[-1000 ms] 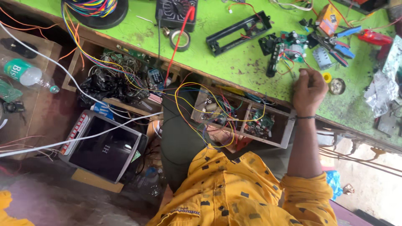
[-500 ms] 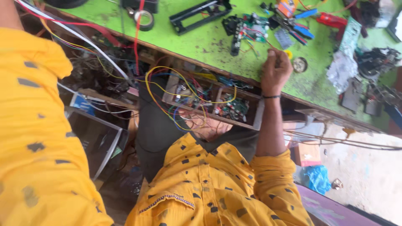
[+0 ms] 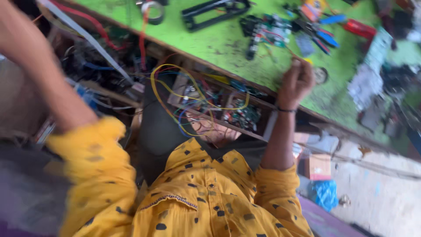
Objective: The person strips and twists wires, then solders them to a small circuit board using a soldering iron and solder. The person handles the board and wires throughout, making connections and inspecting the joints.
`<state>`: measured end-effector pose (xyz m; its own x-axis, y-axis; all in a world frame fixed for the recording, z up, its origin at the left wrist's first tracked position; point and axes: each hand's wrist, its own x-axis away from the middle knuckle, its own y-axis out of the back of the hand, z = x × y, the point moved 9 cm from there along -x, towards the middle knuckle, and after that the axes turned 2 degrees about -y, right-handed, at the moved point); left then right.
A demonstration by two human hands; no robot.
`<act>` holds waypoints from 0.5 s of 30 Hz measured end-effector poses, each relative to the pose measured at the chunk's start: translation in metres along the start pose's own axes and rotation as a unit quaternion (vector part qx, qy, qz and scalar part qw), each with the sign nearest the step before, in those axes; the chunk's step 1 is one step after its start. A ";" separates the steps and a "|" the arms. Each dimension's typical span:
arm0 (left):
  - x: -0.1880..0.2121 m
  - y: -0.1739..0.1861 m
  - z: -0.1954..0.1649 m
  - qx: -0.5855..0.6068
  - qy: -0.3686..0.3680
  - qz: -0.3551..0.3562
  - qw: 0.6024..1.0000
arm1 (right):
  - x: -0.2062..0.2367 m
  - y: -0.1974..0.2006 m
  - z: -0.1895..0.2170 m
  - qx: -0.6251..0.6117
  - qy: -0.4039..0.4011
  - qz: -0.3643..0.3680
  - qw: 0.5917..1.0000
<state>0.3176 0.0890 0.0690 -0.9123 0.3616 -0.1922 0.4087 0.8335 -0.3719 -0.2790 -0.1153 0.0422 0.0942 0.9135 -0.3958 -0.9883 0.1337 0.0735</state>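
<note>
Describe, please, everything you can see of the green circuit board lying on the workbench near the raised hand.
The green circuit board lies flat on the bright green workbench, toward its far side. It looks like a rigid board crowded with small dark and pale components, with a black part hanging off its near left corner. Blue-handled pliers lie just to its right, a black rectangular frame to its left. The right hand is closed nearer the bench edge and does not touch it. Motion blur hides finer detail.
</note>
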 end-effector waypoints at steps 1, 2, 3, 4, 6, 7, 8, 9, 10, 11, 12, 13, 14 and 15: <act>0.022 0.019 0.009 0.078 0.020 -0.032 0.996 | -0.001 0.001 -0.002 0.007 0.008 0.000 1.000; 0.049 0.032 0.031 0.123 0.102 -0.040 0.986 | -0.002 0.002 -0.003 0.016 0.018 -0.001 1.000; 0.080 0.043 0.054 0.150 0.192 -0.055 0.968 | -0.002 0.000 -0.003 0.031 0.029 0.011 0.999; 0.109 0.051 0.076 0.158 0.271 -0.069 0.947 | -0.003 -0.001 -0.001 0.049 0.041 0.023 0.998; 0.138 0.069 0.093 0.102 0.286 -0.083 0.949 | -0.004 -0.004 0.001 0.070 0.054 0.039 0.995; 0.144 0.073 0.099 0.071 0.288 -0.087 0.951 | -0.005 -0.005 0.001 0.074 0.053 0.044 0.995; 0.136 0.070 0.089 0.042 0.206 -0.062 0.976 | -0.004 -0.005 0.000 0.078 0.050 0.052 0.994; 0.124 0.061 0.076 0.013 0.120 -0.035 0.992 | -0.004 -0.006 0.001 0.090 0.055 0.052 0.993; 0.112 0.050 0.060 -0.016 0.030 -0.006 0.999 | -0.003 -0.005 0.003 0.100 0.064 0.049 0.992; 0.103 0.037 0.045 -0.055 -0.048 0.011 0.997 | -0.002 -0.004 0.005 0.111 0.074 0.044 0.990; 0.095 0.021 0.030 -0.094 -0.127 0.031 0.987 | -0.002 -0.004 0.005 0.106 0.074 0.042 0.991; 0.089 0.006 0.028 -0.090 -0.129 0.068 0.985 | -0.002 -0.003 0.006 0.102 0.072 0.038 0.991; 0.086 -0.010 0.028 -0.086 -0.128 0.106 0.982 | -0.003 -0.002 0.006 0.101 0.069 0.033 0.992; 0.086 -0.022 0.030 -0.081 -0.126 0.144 0.978 | -0.003 -0.002 0.009 0.107 0.078 0.030 0.991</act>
<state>0.2303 0.0891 0.0338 -0.7158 0.4935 -0.4940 0.6202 0.7744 -0.1251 -0.2763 -0.1144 0.0515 -0.0006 0.8546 -0.5193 -0.9417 0.1742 0.2878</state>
